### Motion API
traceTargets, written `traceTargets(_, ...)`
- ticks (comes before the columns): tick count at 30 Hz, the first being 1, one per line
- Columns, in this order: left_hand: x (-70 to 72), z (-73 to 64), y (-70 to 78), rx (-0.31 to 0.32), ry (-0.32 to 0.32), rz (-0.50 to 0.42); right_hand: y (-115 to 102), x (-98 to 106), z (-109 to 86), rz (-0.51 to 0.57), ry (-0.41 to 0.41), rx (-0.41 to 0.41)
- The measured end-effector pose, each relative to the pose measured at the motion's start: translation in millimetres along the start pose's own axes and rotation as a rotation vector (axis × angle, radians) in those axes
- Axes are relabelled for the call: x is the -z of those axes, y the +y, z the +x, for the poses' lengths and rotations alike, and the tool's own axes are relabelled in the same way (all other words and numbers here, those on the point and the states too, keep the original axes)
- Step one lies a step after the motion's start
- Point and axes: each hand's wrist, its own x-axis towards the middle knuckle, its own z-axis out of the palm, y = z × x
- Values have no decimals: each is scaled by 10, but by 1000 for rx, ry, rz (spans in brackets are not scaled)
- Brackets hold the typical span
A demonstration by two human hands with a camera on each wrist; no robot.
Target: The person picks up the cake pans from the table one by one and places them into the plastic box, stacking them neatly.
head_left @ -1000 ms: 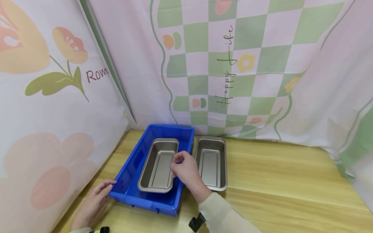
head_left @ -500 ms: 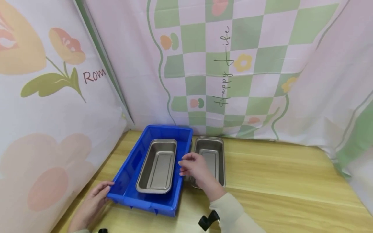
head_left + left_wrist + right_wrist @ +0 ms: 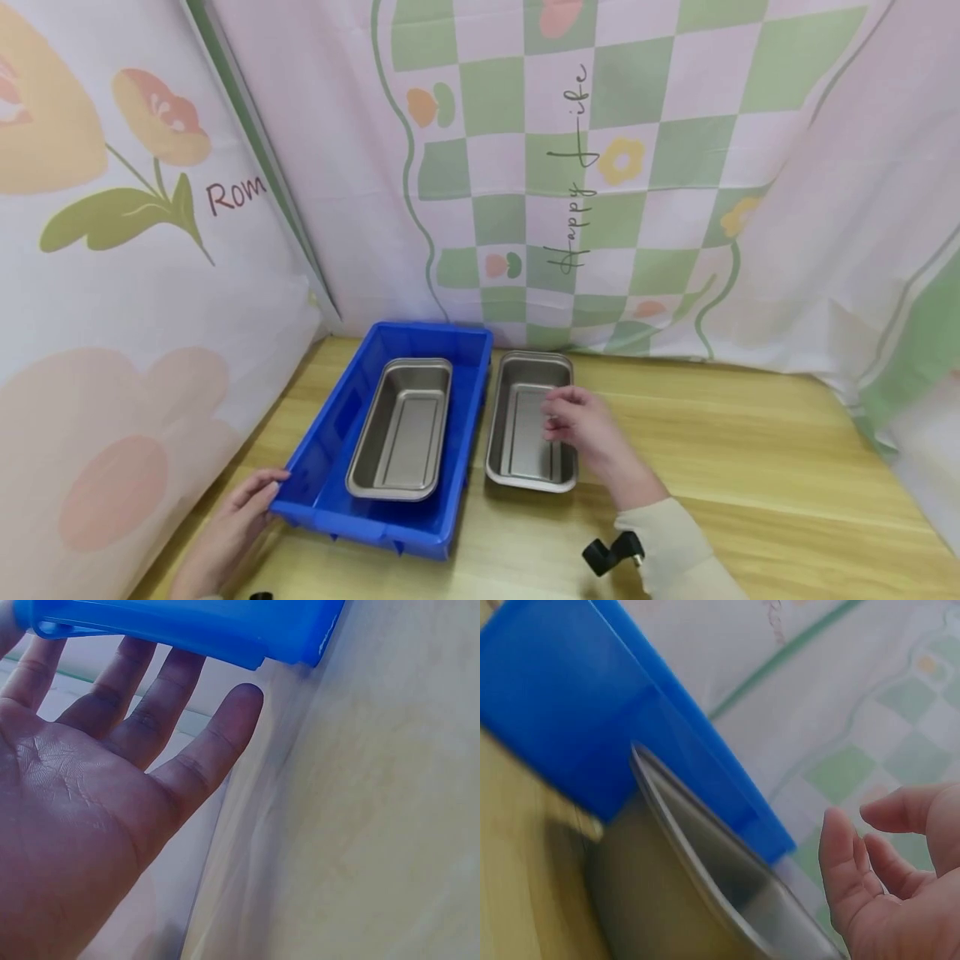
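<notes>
A blue plastic bin (image 3: 330, 515) sits on the table with a metal loaf pan (image 3: 408, 433) inside it. The left hand (image 3: 236, 521) holds the bin's near left corner; in the left wrist view its fingers (image 3: 161, 705) reach up behind the bin's edge, the little finger apart from it. A second loaf pan (image 3: 525, 433) stands on the wood to the right of the bin. Over that pan's right side is the right hand (image 3: 592, 429), with fingers loosely bent and nothing in them. The right wrist view shows the thumb and fingertips (image 3: 836, 840) apart beside the pan's rim (image 3: 697, 862).
A wood-grain table (image 3: 720, 467) extends to the right of the second pan. Patterned cloth (image 3: 600, 192) hangs behind the bin, and a white flowered cloth (image 3: 150, 292) stands along the left. A black wrist mount (image 3: 611, 552) is below the right hand.
The right hand has moved right, from over the bin's loaf pan to over the second pan. Both pans and the bin stay in place, and the left hand remains at the bin's corner.
</notes>
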Motion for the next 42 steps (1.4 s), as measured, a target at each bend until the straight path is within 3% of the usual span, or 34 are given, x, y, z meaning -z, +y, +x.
traceTargets(7,-3,2,13,-15,-7,3,53,373,-30,-53,67,-43)
traceTargets(15,-8,-8,-15,-22,-8,4,195,568,-61,-105,90,-54)
traceTargets(29,7,6,-17,-17,-17,6,361,553,-88,-130,29,-21)
traceTargets(42,10,2,-13,-17,-17,5,372,506,-80,-208,80,-28)
